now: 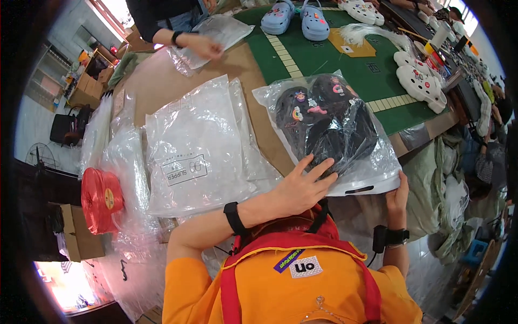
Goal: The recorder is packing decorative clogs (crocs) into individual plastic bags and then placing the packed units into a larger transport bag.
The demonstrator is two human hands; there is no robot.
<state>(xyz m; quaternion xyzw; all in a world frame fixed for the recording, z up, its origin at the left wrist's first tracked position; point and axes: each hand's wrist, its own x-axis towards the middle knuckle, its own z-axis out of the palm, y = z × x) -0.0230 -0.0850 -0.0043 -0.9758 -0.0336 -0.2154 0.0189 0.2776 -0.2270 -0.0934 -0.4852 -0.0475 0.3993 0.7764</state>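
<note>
A pair of black clogs (329, 124) with colorful charms lies inside a clear plastic bag (386, 154) on the table in front of me. My left hand (305, 186) rests on the bag's near left part, its fingers spread over the plastic by the clogs. At the near right corner, my right hand (398, 194) grips the bag's white edge strip, which has a slot cut in it. Left of this bag sits a stack of flat plastic slipper bags (194, 146), with my left forearm at its near edge.
A roll of red plastic twine (100, 200) stands at the left beside more clear bags. Light blue clogs (314, 21) and white clogs (418, 81) rest on the green mat (334, 54). Across the table, another person's hand (202, 46) is over a plastic bag.
</note>
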